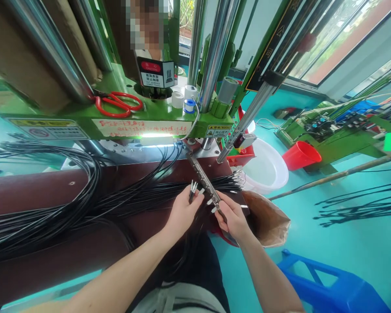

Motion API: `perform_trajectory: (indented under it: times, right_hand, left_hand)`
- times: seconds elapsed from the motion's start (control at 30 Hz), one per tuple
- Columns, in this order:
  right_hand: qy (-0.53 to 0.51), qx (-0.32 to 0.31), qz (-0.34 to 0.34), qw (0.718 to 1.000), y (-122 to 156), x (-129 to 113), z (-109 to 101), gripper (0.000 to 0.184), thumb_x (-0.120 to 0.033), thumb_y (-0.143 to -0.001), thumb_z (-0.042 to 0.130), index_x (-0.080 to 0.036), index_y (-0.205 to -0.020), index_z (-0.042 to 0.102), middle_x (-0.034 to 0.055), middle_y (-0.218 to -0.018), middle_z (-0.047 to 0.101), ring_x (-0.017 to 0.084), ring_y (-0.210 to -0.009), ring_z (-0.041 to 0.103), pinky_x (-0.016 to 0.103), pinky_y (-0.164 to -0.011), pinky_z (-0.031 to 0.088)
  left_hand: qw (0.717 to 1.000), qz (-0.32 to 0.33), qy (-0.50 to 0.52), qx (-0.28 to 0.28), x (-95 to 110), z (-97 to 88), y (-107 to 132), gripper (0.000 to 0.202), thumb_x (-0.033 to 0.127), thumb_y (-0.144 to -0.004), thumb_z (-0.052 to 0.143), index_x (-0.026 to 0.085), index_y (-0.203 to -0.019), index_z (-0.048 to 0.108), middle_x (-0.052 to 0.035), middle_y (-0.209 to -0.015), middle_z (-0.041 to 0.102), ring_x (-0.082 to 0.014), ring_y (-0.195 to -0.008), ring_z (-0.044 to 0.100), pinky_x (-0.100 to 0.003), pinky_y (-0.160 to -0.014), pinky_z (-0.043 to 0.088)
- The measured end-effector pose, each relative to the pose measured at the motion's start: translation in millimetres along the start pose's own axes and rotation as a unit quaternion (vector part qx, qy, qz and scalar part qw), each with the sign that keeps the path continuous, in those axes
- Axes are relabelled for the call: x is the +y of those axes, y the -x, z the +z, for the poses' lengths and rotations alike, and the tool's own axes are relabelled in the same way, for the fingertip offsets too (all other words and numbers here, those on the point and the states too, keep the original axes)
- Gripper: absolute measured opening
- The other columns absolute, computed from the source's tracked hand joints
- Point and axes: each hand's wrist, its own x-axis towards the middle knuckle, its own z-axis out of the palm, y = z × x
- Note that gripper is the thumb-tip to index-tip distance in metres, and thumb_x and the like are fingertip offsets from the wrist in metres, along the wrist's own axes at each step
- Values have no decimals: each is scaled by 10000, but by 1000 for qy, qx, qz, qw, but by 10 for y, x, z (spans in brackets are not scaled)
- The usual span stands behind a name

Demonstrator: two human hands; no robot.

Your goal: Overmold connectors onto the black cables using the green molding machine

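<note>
My left hand (182, 208) is closed around a small bunch of black cable ends (192, 189) with metal tips pointing up. My right hand (233, 217) grips the lower end of a long metal fixture bar (203, 180) that slants up to the left, with white plugs sticking out along it. Both hands hover over a dark brown bench (52, 191). A thick bundle of black cables (84, 204) lies across the bench, its tipped ends (236, 178) fanning out to the right.
A green press machine (127, 117) with chrome columns stands behind the bench, red scissors (117, 103) and tape rolls on its ledge. A person stands behind it. A white basin (267, 167), red cup (299, 155), brown paper bag (267, 221) and blue stool (329, 287) are at the right.
</note>
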Motion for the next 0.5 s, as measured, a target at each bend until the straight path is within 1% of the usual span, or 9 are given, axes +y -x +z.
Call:
perform_trajectory:
  times: [0.1, 0.27, 0.43, 0.5]
  right_hand:
    - [11, -12, 5, 1000, 7, -27, 3, 484, -397, -826, 515, -171, -1253, 487, -93, -428, 355, 24, -314, 215, 171, -315, 165]
    - [25, -25, 5, 999, -10, -24, -18, 488, -413, -819, 522, -176, -1244, 497, -90, -444, 341, 33, -336, 228, 174, -315, 172]
    - [69, -46, -44, 996, -47, 78, -11, 459, -395, -828, 522, -197, -1241, 498, -69, -508, 348, 49, -417, 288, 185, -368, 197]
    - [71, -42, -42, 996, -46, 81, 7, 443, -389, -828, 522, -200, -1228, 509, -60, -530, 361, 48, -431, 294, 184, -371, 184]
  left_hand:
    - [998, 22, -54, -27, -5, -9, -21, 245, 376, -678, 631, 175, -663, 491, 86, -468, 348, -34, -382, 249, -179, -375, 187]
    - [996, 13, -82, -37, 6, -31, -49, 240, 370, -668, 632, 170, -637, 503, 88, -451, 357, -37, -377, 258, -189, -392, 209]
    - [994, 28, -101, -39, -18, -72, -60, 250, 359, -676, 625, 174, -612, 470, 85, -456, 347, -36, -378, 258, -186, -384, 207]
    - [994, 34, -96, -36, -9, -79, -52, 250, 374, -699, 606, 174, -632, 470, 82, -473, 351, -33, -383, 257, -179, -376, 206]
